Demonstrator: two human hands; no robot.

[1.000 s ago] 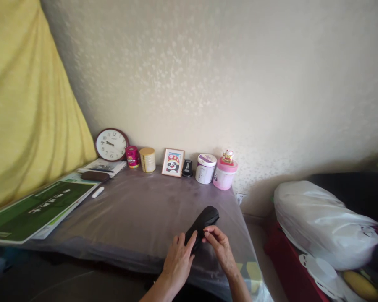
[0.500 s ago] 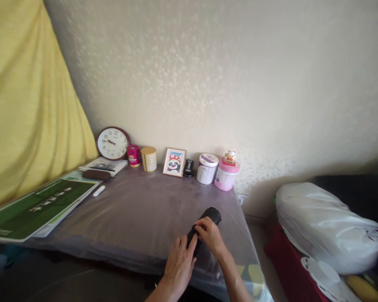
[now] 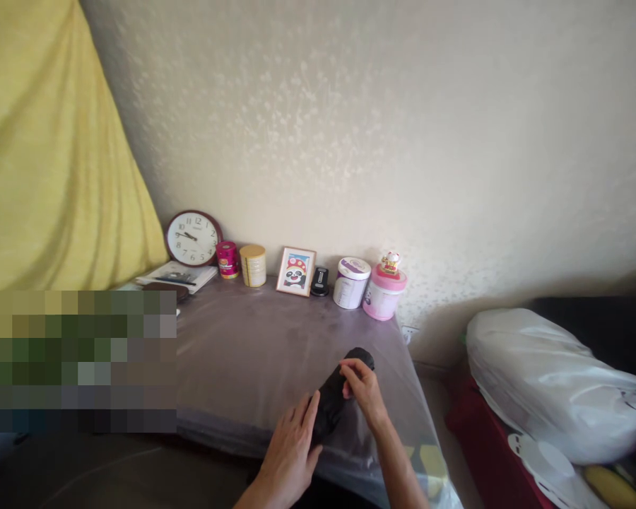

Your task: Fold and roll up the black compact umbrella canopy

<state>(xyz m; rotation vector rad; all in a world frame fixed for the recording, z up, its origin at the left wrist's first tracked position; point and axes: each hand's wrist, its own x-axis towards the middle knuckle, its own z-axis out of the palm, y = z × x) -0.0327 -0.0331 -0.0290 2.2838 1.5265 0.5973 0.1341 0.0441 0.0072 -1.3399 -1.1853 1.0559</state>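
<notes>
A black folded umbrella [image 3: 331, 399] lies slantwise on the table, near its front right part. My left hand [image 3: 291, 442] holds the lower left side of it, fingers fairly straight and the thumb close to the near end. Higher up, my right hand [image 3: 361, 385] is closed in a pinch over the umbrella's upper part. What exactly is between those fingertips is too small to make out, perhaps a fold of the black cloth.
Along the wall stand a clock [image 3: 193, 239], a pink can [image 3: 227, 260], a yellow-lidded jar [image 3: 253, 267], a panda picture [image 3: 295, 272], a purple-lidded tub [image 3: 352, 284] and a pink tub [image 3: 384, 295]. A white bag [image 3: 551, 382] sits right of the table [image 3: 244, 353]. Pixelation covers the left.
My right fingers have lifted a little up and right along the umbrella. My left hand has shifted slightly down and left, baring more of it. Pixelation now covers the left side.
</notes>
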